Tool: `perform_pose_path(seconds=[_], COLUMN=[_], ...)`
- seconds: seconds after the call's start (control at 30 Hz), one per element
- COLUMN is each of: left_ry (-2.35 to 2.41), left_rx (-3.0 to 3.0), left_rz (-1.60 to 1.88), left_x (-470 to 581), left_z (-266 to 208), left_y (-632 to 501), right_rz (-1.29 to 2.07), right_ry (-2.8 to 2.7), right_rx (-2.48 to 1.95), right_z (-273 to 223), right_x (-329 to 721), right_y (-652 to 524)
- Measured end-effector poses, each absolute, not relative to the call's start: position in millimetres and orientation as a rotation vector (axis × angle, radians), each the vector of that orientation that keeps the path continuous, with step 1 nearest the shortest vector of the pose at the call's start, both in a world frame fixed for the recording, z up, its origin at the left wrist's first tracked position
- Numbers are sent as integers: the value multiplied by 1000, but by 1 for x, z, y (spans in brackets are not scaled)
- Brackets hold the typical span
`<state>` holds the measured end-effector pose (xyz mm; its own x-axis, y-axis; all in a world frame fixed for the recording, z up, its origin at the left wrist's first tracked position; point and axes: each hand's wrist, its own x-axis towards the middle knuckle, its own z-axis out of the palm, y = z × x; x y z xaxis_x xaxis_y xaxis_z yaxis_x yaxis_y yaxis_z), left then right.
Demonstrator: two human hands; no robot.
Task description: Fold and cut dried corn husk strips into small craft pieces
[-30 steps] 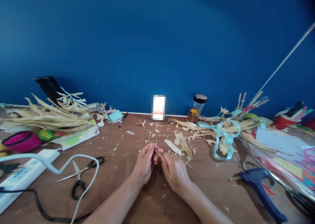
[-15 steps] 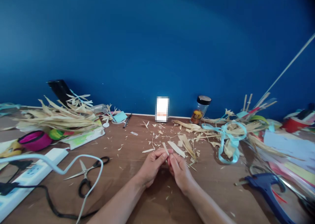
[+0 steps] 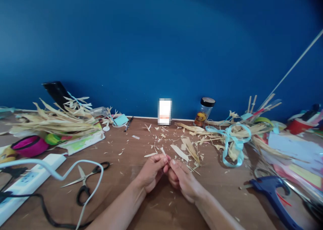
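A: Far L of frame, what's seen?

B: Lower L, a white power strip [image 3: 37, 176]. Just above it, a pink pouch [image 3: 29, 146] is set near a big pile of dry leaves [image 3: 63, 120]. To the R of the strip, scissors [image 3: 83, 178] are laid w/ blades apart.

A: And btwn there & ctr?

B: A pencil [image 3: 129, 124] is laid nr the wall [image 3: 161, 48], mid-L of ctr. Then, lower ctr, the L hand [image 3: 153, 171]: thumb & fingers pinched on a thin leaf strip [image 3: 163, 152], its pale tip stuck up above them.

A: R hand?

B: R hand [image 3: 183, 181] is held just beside the L one, also lower ctr. Thumb & forefinger are drawn together nr the L fingertips; whether the strip's other end is gripped can't be told, as it's hidden. Other fingers are curled under.

A: Around that?

B: Scraps [image 3: 161, 135] are strewn on the table [image 3: 121, 196] past both hands. Just R of them, a flat pale leaf pc [image 3: 180, 152] is laid. Further R: a black-lidded jar [image 3: 205, 109] by the wall, then looped blue ribbon [image 3: 226, 151]. Lower R, a blue glue gun [image 3: 271, 189]; mid far R, a red cup [image 3: 300, 125].
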<state>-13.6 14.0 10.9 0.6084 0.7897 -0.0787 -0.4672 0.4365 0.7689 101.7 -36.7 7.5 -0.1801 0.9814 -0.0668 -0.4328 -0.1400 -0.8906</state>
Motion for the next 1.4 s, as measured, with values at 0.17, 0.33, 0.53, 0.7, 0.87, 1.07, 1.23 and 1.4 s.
perform_pose_path(seconds=[0.17,0.33,0.53,0.7,0.87,1.07,1.23,1.4], left_ry=[455,447,485,549,548,497,506,507], left_rx=[771,722,701,672,707,745,758,761], left_rz=[818,833,817,784,724,737,756,799], left_x=[-14,-14,-14,-15,-16,-16,-15,-15], left_z=[8,6,10,10,9,13,17,14], left_y=[14,12,16,16,15,13,11,12], right_rz=[1582,1585,1658,1642,1655,1587,1489,1401], right_ry=[-939,-984,-922,-931,-944,-983,-994,-1008], right_rx=[-823,-814,-815,-880,-944,-1025,-1035,-1116], right_z=[6,4,11,10,10,12,9,7], right_x=[103,102,106,109,108,110,108,107], right_y=[-36,-36,-36,-34,-34,-34,-34,-34])
